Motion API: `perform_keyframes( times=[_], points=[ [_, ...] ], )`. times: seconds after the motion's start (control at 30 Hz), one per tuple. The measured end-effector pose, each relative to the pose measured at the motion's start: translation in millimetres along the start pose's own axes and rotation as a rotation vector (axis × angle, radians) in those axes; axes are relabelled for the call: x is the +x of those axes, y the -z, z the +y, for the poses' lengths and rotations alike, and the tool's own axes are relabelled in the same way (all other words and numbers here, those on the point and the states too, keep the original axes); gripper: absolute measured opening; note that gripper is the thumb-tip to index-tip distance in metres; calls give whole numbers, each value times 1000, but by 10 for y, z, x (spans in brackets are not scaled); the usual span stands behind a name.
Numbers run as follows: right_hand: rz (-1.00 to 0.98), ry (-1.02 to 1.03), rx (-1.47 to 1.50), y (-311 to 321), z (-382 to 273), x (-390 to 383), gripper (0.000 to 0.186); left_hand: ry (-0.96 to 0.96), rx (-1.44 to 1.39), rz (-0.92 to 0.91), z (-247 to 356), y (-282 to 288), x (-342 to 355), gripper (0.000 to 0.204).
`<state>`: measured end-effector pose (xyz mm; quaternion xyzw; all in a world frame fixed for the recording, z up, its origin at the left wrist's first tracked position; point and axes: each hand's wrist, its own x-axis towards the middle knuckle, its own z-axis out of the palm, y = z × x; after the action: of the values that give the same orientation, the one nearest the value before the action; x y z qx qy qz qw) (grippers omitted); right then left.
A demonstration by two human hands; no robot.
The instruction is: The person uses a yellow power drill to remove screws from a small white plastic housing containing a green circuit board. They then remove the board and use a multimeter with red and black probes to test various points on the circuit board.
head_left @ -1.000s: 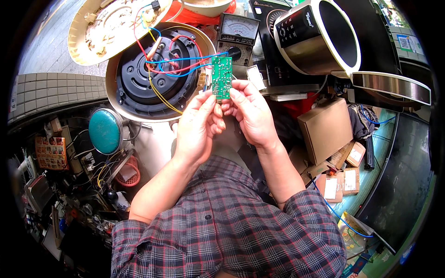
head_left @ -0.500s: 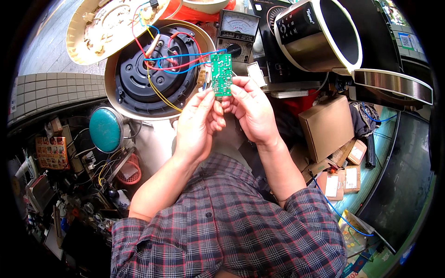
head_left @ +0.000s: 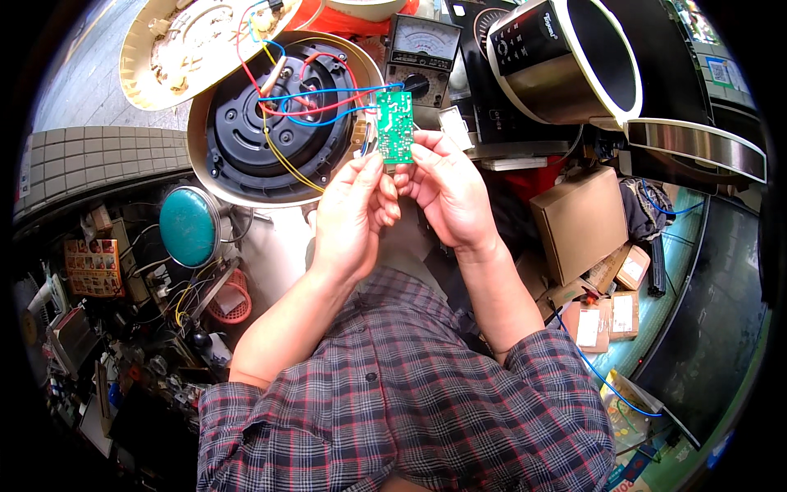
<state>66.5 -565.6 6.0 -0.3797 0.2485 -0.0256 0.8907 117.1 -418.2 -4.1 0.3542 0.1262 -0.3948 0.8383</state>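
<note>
Between my two hands a green circuit board (head_left: 395, 123) is held up, its soldered side showing. My left hand (head_left: 354, 201) pinches its lower left corner, and my right hand (head_left: 449, 184) grips the lower right edge. Red and blue wires (head_left: 344, 92) run from the board's left side to the black underside of a round appliance base (head_left: 246, 139). Yellow wires (head_left: 283, 160) cross that base too. Behind the board stands an analog multimeter (head_left: 422, 49) with a needle dial and a black knob.
A cream cover (head_left: 152, 74) lies at the far left, with wires reaching into it. A pot-shaped appliance body (head_left: 533, 74) lies tipped at the far right. Cardboard boxes (head_left: 578, 225) are stacked on the right. On the left are a green round stool (head_left: 188, 227) and a pink basket (head_left: 234, 299).
Both hands keep their hold on the circuit board. The board has shifted very slightly up and to the right in view, and the surroundings have shifted a little as well.
</note>
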Motion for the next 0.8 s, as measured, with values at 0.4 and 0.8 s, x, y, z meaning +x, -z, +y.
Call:
perform_keyframes(
  times=[0.4,0.8],
  points=[
    [-14,-35,-13,22,-47,31,23,-14,52,27,-9,-41,7,21],
    [9,8,-103,15,12,29,26,-36,84,40,-32,-31,-23,20]
  ],
)
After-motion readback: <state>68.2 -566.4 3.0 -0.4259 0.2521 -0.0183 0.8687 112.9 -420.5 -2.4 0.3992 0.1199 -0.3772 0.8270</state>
